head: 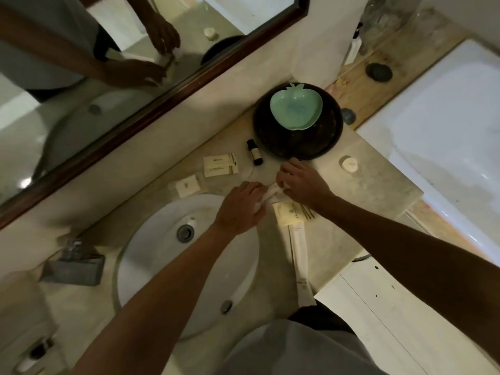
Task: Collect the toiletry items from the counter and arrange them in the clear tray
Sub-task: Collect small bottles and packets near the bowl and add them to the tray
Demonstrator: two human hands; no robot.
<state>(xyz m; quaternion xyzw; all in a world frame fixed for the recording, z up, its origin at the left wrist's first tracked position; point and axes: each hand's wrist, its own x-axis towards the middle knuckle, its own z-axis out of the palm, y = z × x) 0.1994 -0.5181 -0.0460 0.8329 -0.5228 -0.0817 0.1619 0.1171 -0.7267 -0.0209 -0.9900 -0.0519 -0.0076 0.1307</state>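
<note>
Both my hands meet over the counter beside the sink. My left hand (242, 207) and my right hand (300, 182) each pinch an end of a small white packet (272, 191) between them. A cream sachet (290, 215) lies just under my right wrist, and a long white sleeve (299, 255) runs from it toward me. Farther back lie two cream boxes (220, 165), a small square packet (187, 185) and a dark little bottle (255, 152). A round white soap (349, 164) sits at the right. No clear tray is plainly visible.
A dark round tray (297, 147) holds a green apple-shaped dish (296, 106). The white basin (162, 261) fills the counter's left. A grey pouch (74, 267) sits by the wall under the mirror (81, 77). A bathtub (446, 136) lies to the right.
</note>
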